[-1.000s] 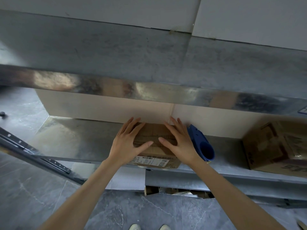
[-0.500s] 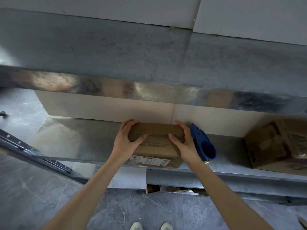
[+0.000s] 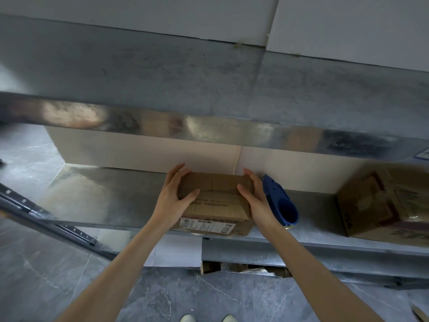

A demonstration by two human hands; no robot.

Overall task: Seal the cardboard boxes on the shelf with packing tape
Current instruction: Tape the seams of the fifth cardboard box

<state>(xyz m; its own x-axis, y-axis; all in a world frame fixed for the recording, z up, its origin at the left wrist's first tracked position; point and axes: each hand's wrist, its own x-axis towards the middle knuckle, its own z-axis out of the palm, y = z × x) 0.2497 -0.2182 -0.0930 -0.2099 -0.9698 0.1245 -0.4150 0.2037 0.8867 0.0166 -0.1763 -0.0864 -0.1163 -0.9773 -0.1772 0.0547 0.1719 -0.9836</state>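
A small cardboard box (image 3: 217,201) with a white shipping label on its front sits at the front edge of the metal shelf (image 3: 104,198). My left hand (image 3: 173,198) grips the box's left side, fingers curled over the far top corner and thumb on the top. My right hand (image 3: 256,199) grips its right side the same way. A blue tape dispenser (image 3: 282,205) lies on the shelf just right of my right hand, touching neither hand.
A larger cardboard box (image 3: 383,205) stands at the shelf's right end. An upper metal shelf (image 3: 209,129) overhangs close above. A dark slotted rail (image 3: 46,219) leans at the left. Cardboard scraps (image 3: 243,268) lie on the floor under the shelf.
Both hands moved from lying flat on the box top to gripping its left and right sides, fingers wrapped over the far corners. The box has barely shifted.
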